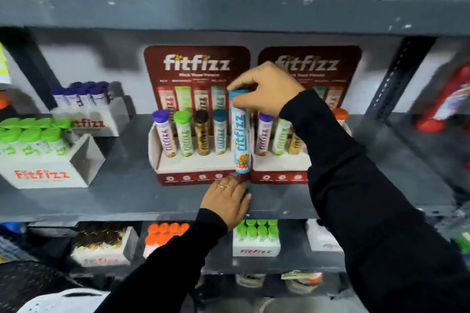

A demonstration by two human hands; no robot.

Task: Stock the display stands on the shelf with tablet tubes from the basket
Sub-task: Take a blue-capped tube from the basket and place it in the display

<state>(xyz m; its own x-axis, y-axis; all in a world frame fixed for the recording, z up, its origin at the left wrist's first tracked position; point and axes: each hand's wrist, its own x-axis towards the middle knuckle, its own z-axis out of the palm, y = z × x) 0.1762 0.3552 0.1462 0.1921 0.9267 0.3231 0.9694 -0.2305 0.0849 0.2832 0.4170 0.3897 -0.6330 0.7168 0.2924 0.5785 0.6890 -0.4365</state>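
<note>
Two dark red fitfizz display stands sit side by side on the middle shelf, the left stand (197, 176) and the right stand (279, 176). My right hand (267, 89) grips the cap of a light blue tablet tube (241, 134), held upright at the right end of the left stand. That stand's row holds purple, green, brown and teal capped tubes (201, 132). My left hand (227, 201) lies flat on the shelf, its fingers touching the left stand's front edge. My right sleeve hides part of the right stand. The basket is out of view.
White fitfizz boxes of green-capped tubes (35, 140) and purple-capped tubes (84, 95) stand at the shelf's left. A red object (447, 104) lies at the right. The shelf below carries boxes with orange (166, 234), green (255, 232) and brown caps.
</note>
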